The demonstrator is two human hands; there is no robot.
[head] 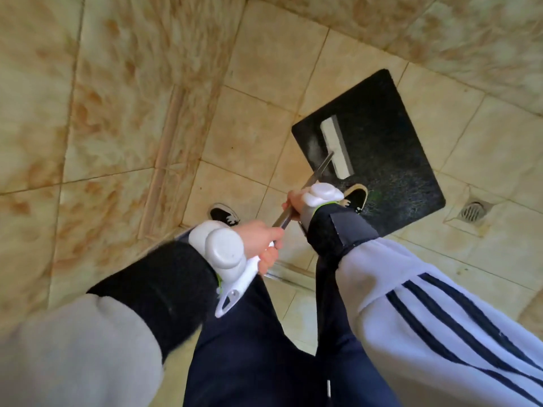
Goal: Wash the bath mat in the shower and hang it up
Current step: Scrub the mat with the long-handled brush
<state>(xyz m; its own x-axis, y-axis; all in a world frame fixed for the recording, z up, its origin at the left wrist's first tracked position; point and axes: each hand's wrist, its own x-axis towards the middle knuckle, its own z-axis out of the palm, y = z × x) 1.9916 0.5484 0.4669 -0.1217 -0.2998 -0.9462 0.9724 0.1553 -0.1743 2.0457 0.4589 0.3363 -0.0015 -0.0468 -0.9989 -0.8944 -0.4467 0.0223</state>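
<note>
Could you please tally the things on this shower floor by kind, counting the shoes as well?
Bath mat: 1
Long-handled brush: 1
Floor drain: 1
Shoes: 2
Total: 5

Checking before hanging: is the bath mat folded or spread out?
Spread out: the bath mat lies flat on the floor tiles, brush head on it.

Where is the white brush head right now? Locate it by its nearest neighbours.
In the head view the white brush head lies right of centre on the black bath mat, just beyond a shoe; the floor drain sits further right.
</note>
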